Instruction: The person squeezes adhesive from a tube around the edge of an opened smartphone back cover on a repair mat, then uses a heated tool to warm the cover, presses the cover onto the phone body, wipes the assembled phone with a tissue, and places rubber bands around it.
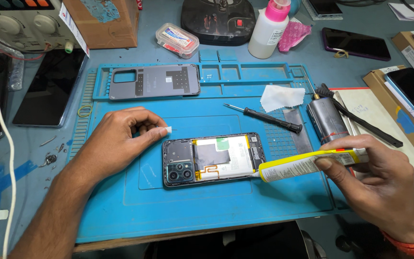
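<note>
At the centre of the frame an opened smartphone (214,159) lies face down on a blue repair mat (192,206), its back cover off so the camera cluster, white battery and orange flex cable show. The right hand (379,184), at lower right, grips a yellow-and-white glue tube (307,164) between thumb and fingers — the tube's nozzle touches the phone's right edge. The left hand (116,141), left of centre, rests on the mat just beside the phone's upper left corner, its thumb and forefinger pinched shut on a small white cap (167,129) (apparently the tube's).

The removed grey back cover (154,81) sits in the mat's tray section at upper left. Above and to the right of the phone lie a black-handled screwdriver (264,117), a white wipe (281,97) and a metal cylindrical tool (327,120). A white bottle with a pink cap (268,29) stands on the desk (34,158) at top centre — near a small clear plastic box (177,40).
</note>
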Available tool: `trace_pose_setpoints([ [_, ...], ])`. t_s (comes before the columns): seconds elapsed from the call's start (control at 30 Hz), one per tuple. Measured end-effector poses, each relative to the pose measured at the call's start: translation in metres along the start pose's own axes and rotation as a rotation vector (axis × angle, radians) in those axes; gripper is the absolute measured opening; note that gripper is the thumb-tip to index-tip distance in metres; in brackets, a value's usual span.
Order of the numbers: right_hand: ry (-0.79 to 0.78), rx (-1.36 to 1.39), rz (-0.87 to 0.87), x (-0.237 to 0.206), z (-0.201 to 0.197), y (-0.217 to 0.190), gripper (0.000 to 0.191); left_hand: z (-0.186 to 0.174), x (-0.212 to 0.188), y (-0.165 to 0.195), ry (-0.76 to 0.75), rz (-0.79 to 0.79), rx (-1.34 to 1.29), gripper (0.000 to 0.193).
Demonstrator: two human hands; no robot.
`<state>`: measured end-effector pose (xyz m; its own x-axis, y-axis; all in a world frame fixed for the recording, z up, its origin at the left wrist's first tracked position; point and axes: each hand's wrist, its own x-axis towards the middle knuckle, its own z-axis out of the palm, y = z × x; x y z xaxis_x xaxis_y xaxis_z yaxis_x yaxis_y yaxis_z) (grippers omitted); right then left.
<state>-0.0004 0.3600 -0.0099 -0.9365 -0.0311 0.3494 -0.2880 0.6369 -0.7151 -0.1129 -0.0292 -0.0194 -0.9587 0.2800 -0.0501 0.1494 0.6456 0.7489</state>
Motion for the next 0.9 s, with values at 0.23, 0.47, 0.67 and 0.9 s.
trace_pose_setpoints([
  [0.23, -0.011, 0.034, 0.006, 0.0012, 0.0025, -0.0008, 0.025, -0.0004, -0.0002, 0.0007, -0.003, -0.023, 0.012, 0.026],
  [0.47, -0.022, 0.051, -0.011, 0.0014, 0.0056, -0.0018, 0.024, -0.0004, -0.0003, -0.0007, -0.004, -0.008, 0.006, 0.026],
  [0.67, -0.033, 0.044, -0.016, 0.0029, 0.0069, -0.0022, 0.025, -0.0002, -0.0003, -0.0026, 0.000, 0.002, -0.009, 0.026],
  [0.9, -0.041, 0.074, -0.037, 0.0033, 0.0101, -0.0026, 0.025, -0.0006, 0.0002, -0.0046, 0.001, 0.027, -0.001, 0.026],
])
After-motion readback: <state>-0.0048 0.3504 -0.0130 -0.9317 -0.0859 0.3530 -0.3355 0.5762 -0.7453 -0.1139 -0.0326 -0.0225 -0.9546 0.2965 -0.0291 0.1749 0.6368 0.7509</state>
